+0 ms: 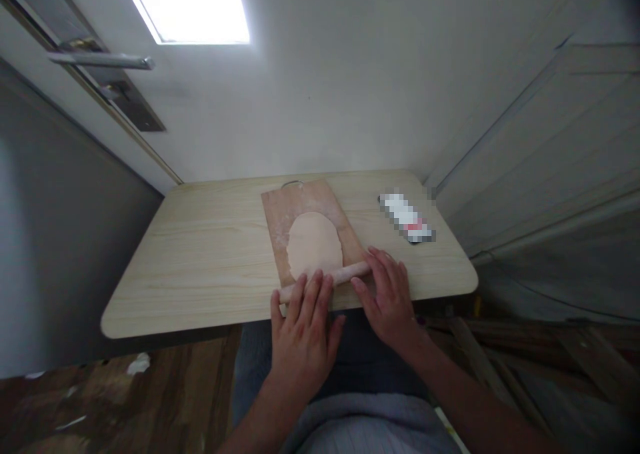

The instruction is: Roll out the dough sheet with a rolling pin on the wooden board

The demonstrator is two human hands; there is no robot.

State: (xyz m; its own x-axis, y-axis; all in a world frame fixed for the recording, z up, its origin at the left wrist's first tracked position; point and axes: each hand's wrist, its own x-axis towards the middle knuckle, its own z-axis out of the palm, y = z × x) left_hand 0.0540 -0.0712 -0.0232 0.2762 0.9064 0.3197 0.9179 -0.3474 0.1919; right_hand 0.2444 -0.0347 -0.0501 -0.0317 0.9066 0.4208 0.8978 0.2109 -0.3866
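Observation:
A pale wooden rolling pin (345,275) lies across the near edge of a flattened round sheet of dough (314,244). The dough rests on a wooden cutting board (313,194) dusted with flour. My left hand (305,327) lies over the pin's left part, its fingers stretched out on top and the thumb off to the side. At the other end, my right hand (387,294) has the pin's tip between its thumb and fingers. My left fingers hide part of the pin and the board's near edge.
The board sits on a light wood-grain table (200,254) with rounded corners. A pixelated phone-like object (406,217) lies at right. Behind the table is a white door (325,107) with a metal handle (103,61). Wooden bars (485,361) stand below right.

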